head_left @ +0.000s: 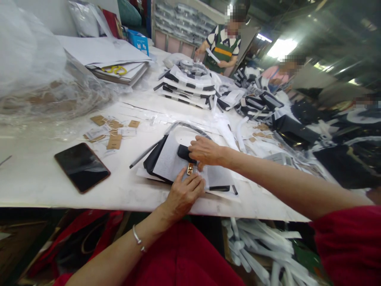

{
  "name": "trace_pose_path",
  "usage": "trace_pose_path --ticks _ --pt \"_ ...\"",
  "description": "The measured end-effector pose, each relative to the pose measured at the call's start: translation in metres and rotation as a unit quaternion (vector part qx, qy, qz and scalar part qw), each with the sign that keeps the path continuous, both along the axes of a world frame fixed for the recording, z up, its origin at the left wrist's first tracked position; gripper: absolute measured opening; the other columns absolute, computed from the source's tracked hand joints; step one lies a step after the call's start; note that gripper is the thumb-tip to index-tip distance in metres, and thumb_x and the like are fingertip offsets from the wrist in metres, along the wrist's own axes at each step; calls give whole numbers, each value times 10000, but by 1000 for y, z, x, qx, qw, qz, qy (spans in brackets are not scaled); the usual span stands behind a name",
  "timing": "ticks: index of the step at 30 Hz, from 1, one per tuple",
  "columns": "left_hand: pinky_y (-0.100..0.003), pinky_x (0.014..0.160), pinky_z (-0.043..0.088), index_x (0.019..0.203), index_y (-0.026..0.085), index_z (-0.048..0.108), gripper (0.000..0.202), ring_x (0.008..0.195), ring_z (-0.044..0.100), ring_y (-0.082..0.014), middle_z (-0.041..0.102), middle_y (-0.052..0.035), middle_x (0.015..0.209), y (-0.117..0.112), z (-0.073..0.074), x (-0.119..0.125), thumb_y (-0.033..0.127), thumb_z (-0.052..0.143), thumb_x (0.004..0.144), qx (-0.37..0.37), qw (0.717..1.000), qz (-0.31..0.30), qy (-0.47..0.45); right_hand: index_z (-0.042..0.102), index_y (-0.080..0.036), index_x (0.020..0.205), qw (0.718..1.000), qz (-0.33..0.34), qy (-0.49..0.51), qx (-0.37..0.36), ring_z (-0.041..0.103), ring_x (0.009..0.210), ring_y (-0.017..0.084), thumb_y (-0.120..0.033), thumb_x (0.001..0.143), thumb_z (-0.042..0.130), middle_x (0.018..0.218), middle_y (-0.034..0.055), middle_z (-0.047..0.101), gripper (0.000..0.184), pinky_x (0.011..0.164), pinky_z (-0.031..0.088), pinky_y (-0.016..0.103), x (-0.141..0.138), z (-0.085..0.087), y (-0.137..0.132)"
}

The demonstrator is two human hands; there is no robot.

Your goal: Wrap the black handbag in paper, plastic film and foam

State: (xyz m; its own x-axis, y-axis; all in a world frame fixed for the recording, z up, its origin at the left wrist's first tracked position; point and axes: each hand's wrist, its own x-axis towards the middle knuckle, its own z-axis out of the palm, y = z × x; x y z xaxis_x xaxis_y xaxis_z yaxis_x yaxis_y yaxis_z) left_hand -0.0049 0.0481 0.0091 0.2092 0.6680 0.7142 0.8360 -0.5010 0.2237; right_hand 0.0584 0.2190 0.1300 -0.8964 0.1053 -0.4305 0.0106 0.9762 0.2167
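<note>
Black bag (153,161) on worktop (125,194), long axis nine to three; right hand (205,151) pinching black flap (183,152), gold clasp (189,169) at its seven o'clock; left hand (185,193) nearer, fingers spread, gripping nothing.

A white tabletop (35,172) stretches from near to far, with a pale wall (49,16) at far left, a rack (175,39) beyond, and a bright lamp (281,48) under the dim ceiling (342,24) at far right.
</note>
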Motion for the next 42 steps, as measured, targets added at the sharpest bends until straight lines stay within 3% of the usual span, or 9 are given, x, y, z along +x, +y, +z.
trace_pose_path --ticks 4,7,10,14,20,26,33,38,42 --pt "-486 1162 314 1146 175 614 201 1108 636 -185 728 -47 1090 0 0 0 228 531 970 20 1000 8 8 662 -169 1097 988 -139 64 38 601 1055 308 -520 703 807 1144 130 655 547 882 391 392 23 8 38" --pt "-476 1166 302 1145 178 614 198 1098 642 -180 728 -38 1096 0 -2 1 218 532 969 25 1000 12 12 569 -230 1300 946 -286 149 -30 576 1156 298 -555 680 817 1322 118 577 743 950 409 391 41 1 54" --pt "-470 1171 291 1143 186 614 195 1099 643 -179 730 -32 1095 1 -3 1 229 549 963 27 999 13 10 541 -240 1352 923 -335 166 -93 536 1245 302 -536 664 834 1384 119 553 805 1030 401 421 49 -15 50" --pt "-470 1174 291 1144 187 613 200 1093 648 -175 733 -30 1086 4 -4 1 243 565 957 38 999 10 7 591 -211 1300 888 -367 275 -21 533 1252 338 -432 665 863 1341 145 595 725 1042 409 510 52 -24 29" --pt "-498 1142 363 1154 208 607 209 1158 622 -203 717 -53 1112 2 -2 0 245 558 954 1 1000 -1 -23 610 -200 1268 864 -268 419 -76 605 1179 255 -357 922 612 1267 110 659 380 1040 466 443 78 -21 -52" --pt "-417 1075 481 1313 124 466 429 1330 488 -239 551 -195 1354 -3 15 -8 292 572 933 -39 993 -19 -111 473 -153 1403 897 -178 405 -23 564 1244 291 -414 913 609 1355 158 597 572 1061 450 503 114 -64 -115" --pt "-589 1184 251 1228 205 605 296 1358 462 -279 632 -92 1317 -15 38 -74 271 556 944 -47 992 66 99 463 -136 1414 898 -130 412 85 529 1287 273 -188 937 548 1415 156 550 487 1083 403 463 120 -89 -110" --pt "-411 1141 355 1391 230 507 427 1375 445 -202 575 -67 1402 -31 18 -115 162 445 974 -54 983 59 166 489 -159 1393 906 -84 411 60 545 1272 247 -159 898 600 1402 123 570 507 1079 411 443 121 -88 -76" --pt "-516 1178 269 1460 206 423 533 1420 379 -263 500 -121 1465 -38 5 -107 216 524 937 -77 976 94 183 530 -151 1353 913 -82 397 48 554 1260 260 -134 843 653 1380 122 590 525 1078 414 458 116 -79 -61"
